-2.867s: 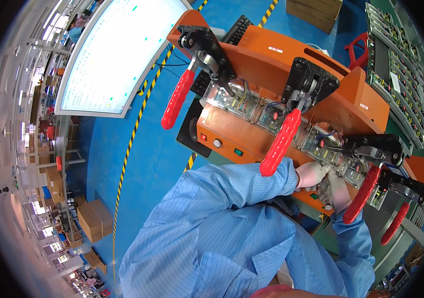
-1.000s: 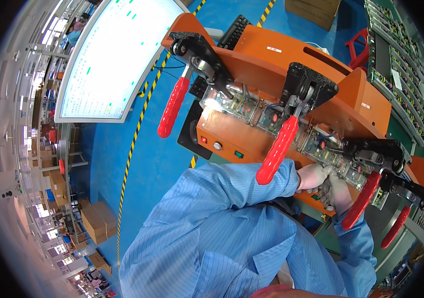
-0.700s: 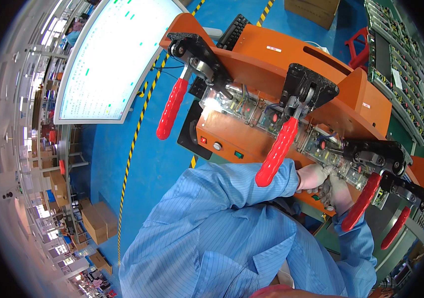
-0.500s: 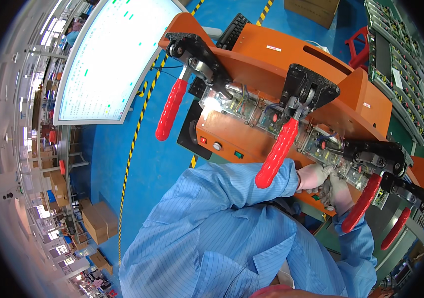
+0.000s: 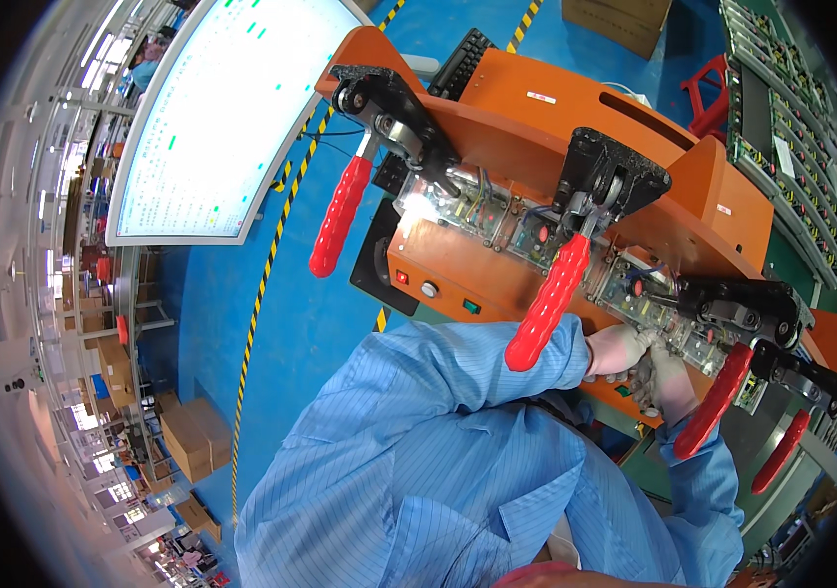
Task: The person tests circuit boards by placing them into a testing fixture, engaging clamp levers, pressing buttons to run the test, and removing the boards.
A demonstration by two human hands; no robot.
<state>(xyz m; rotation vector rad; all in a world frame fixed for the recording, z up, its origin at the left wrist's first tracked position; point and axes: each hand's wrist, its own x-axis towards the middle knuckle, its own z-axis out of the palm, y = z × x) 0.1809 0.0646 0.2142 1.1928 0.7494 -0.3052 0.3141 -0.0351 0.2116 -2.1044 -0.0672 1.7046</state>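
Note:
My left hand [image 5: 616, 351] and my right hand [image 5: 669, 380], both in pale gloves with grey fingertips, meet at the front edge of an orange fixture [image 5: 512, 284]. Their fingers are bent in together; anything between them is hidden. Just beyond them lies a clear plastic plate [image 5: 649, 306] with small parts and wires under it. One red-handled toggle clamp [image 5: 548, 304] stands over my left wrist. Another red clamp handle [image 5: 715, 402] hangs beside my right forearm. A green circuit board [image 5: 752, 392] shows in part behind that handle.
More red clamp handles [image 5: 340, 218] [image 5: 781, 451] stick out at the fixture's ends. At left is a bright monitor [image 5: 222, 127]; behind the fixture, a black keyboard [image 5: 463, 61]. Racks of circuit boards [image 5: 796, 157] stand far right, near a red stool [image 5: 708, 98]. Cardboard boxes [image 5: 193, 436] sit lower left.

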